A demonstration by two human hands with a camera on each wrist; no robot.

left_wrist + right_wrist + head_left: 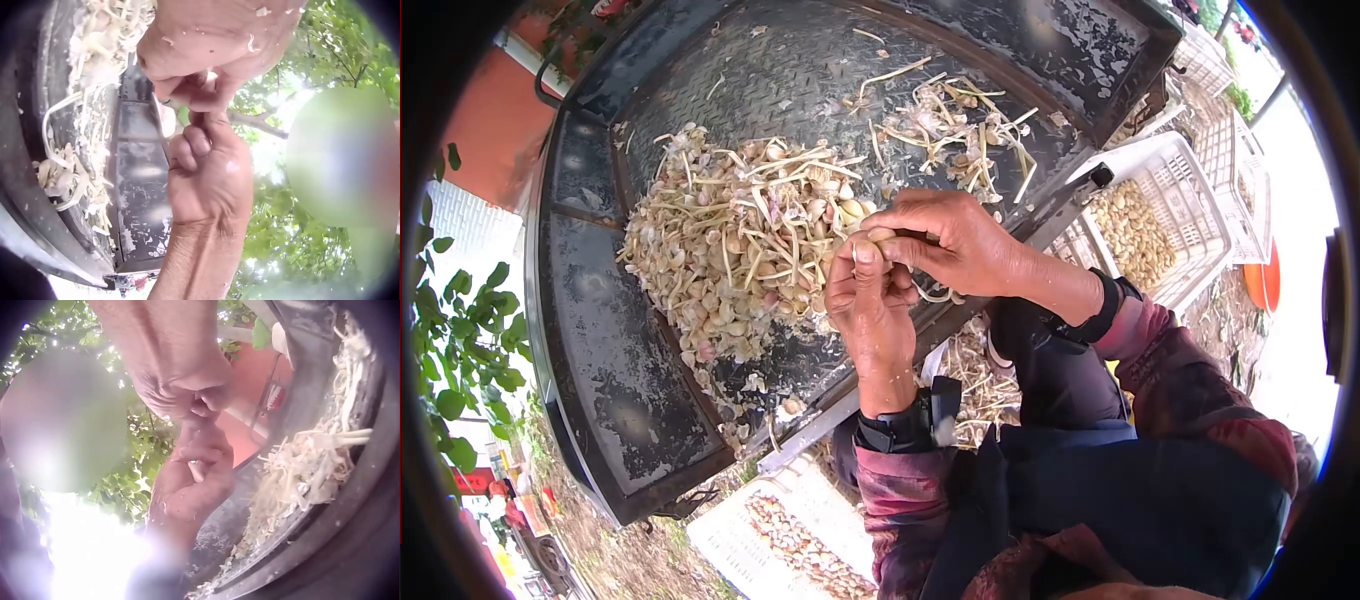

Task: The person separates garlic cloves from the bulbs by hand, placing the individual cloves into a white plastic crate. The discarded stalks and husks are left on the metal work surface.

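In the head view, the left hand (872, 318) and right hand (968, 243) meet fingertip to fingertip at the near edge of a garlic heap (735, 250). Both pinch a small pale garlic clove (880, 234) between thumb and fingers, the left thumb upright against it. The fingers largely cover the clove. In the right wrist view a whitish piece (197, 470) shows among the curled fingers of the lower hand. The heap mixes cloves, papery skins and dry stems, and lies on a dark metal tray (605, 330).
Loose stems (960, 130) lie at the tray's upper right. Outside it, a white crate (1190, 190) with cloves stands at right, and another white container (730, 525) with cloves at lower left. Stems litter the ground below the tray's near edge. Leaves (475, 340) hang at far left.
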